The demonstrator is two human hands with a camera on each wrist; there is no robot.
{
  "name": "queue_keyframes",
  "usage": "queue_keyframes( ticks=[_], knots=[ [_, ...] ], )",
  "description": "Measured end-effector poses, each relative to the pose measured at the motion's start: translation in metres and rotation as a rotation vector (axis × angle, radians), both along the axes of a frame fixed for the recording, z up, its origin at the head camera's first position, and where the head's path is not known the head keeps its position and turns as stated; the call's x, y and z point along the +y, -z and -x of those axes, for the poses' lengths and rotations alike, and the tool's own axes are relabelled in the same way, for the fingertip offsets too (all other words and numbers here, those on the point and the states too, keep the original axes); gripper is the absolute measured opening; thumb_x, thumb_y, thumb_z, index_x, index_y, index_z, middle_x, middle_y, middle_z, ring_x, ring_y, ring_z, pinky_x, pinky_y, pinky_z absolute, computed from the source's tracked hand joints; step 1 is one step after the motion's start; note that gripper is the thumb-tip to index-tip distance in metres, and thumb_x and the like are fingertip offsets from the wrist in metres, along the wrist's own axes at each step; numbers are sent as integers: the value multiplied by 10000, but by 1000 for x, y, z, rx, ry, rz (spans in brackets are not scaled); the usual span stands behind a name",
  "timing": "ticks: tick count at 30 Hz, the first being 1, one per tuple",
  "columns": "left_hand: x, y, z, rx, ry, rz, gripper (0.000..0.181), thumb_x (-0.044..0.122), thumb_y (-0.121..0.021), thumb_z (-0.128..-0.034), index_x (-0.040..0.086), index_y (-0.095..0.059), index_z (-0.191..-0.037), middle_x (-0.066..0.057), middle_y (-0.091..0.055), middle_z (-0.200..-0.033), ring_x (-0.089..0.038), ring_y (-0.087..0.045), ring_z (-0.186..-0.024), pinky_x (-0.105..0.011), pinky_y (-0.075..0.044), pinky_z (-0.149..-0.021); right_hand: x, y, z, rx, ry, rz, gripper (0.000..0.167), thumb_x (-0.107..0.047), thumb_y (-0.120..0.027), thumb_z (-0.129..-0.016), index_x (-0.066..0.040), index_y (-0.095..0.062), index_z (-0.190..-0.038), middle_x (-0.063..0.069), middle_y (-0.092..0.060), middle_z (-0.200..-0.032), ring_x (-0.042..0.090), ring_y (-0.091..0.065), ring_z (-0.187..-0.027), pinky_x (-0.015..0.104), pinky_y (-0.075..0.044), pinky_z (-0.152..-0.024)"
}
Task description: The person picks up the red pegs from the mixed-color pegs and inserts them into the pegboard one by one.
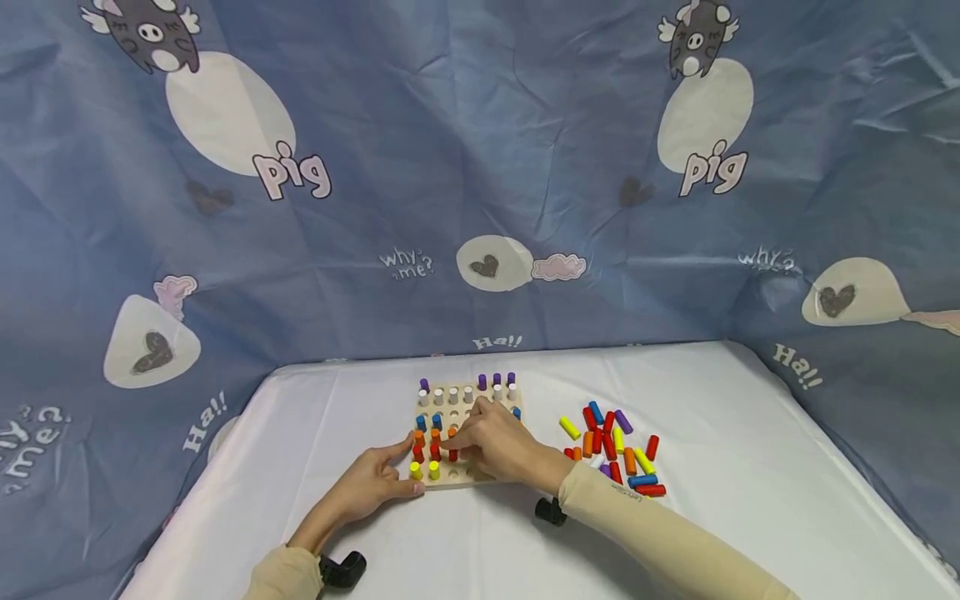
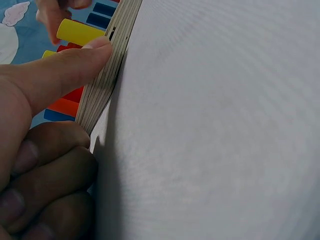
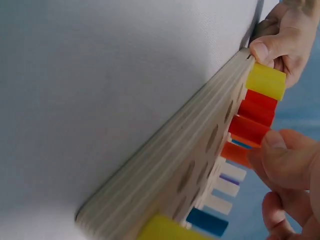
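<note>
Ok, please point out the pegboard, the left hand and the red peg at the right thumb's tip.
Pegboard [image 3: 144, 170]: right wrist view, on its layered side edge.
Left hand [image 1: 367, 483]: head view, on the back of the hand.
Red peg [image 3: 248, 130]: right wrist view, on its rounded side.

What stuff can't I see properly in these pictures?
Head view: part of the board, covered by the right hand.
Head view: the lettering on the right sleeve, too small to read clearly.
Left wrist view: most of the right hand, cut off by the top edge.
Right wrist view: part of the nearest yellow peg, cut off by the bottom edge.
</note>
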State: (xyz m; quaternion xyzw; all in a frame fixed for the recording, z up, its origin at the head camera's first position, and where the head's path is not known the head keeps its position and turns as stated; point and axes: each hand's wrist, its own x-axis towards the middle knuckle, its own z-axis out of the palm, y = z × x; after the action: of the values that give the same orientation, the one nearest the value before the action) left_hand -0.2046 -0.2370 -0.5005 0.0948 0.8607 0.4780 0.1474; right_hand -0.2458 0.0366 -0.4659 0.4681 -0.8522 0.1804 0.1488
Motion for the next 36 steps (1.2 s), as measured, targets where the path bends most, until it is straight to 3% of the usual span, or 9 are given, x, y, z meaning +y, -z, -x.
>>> queue_keyframes(
  ticks=[6,10,14,19,26,32,36],
  knots=[
    [0,1,-1,16,7,2,972,306,-901,-843,18,-396,-1621,88,-321,-530,-93,-253,-493,-231,-283,-484,19,-6,-3,48,103,85,199,-123,-901,-827,-193,-874,-1011,-67,-817,-920,136,-511,-813,271,-368,-737],
    [1,4,0,25,14,-6,970,304,-899,-845,19,-395,-1623,88,-318,-529,-95,-244,-488,-234,-276,-481,49,-13,5,59,178,61,153,-132,-897,-837,-174,-874,-982,-46,-811,-913,150,-520,-818,284,-374,-722],
    [2,4,1,25,24,-18,971,287,-896,-850,8,-382,-1625,87,-321,-530,-90,-246,-484,-230,-291,-485,92,-23,14,-18,230,2,120,-124,-881,-855,-140,-872,-973,-20,-820,-941,158,-541,-816,309,-427,-721],
    [3,1,0,19,10,-17,976,280,-899,-845,3,-381,-1625,82,-329,-530,-99,-260,-481,-235,-301,-489,145,-28,22,-150,346,-18,144,-126,-879,-864,-79,-861,-999,16,-824,-938,146,-501,-774,294,-408,-691],
    [1,1,1,42,18,-1,974,301,-894,-848,4,-384,-1623,85,-319,-540,-88,-261,-491,-242,-308,-504,188,-19,25,-240,501,-68,198,-130,-881,-863,-51,-847,-1042,72,-821,-978,188,-496,-791,311,-405,-692],
    [-2,3,0,18,14,2,983,316,-894,-849,4,-378,-1626,81,-299,-545,-82,-247,-489,-233,-298,-493,198,-5,26,-300,526,-106,268,-228,-877,-884,-53,-838,-1083,72,-816,-1014,216,-511,-838,332,-418,-720],
    [-1,3,1,20,19,-11,984,316,-893,-852,-3,-375,-1625,79,-290,-553,-80,-238,-487,-226,-287,-487,201,0,25,-265,519,-100,247,-235,-886,-873,-64,-842,-1045,64,-814,-975,204,-512,-808,328,-411,-712]
  ],
)
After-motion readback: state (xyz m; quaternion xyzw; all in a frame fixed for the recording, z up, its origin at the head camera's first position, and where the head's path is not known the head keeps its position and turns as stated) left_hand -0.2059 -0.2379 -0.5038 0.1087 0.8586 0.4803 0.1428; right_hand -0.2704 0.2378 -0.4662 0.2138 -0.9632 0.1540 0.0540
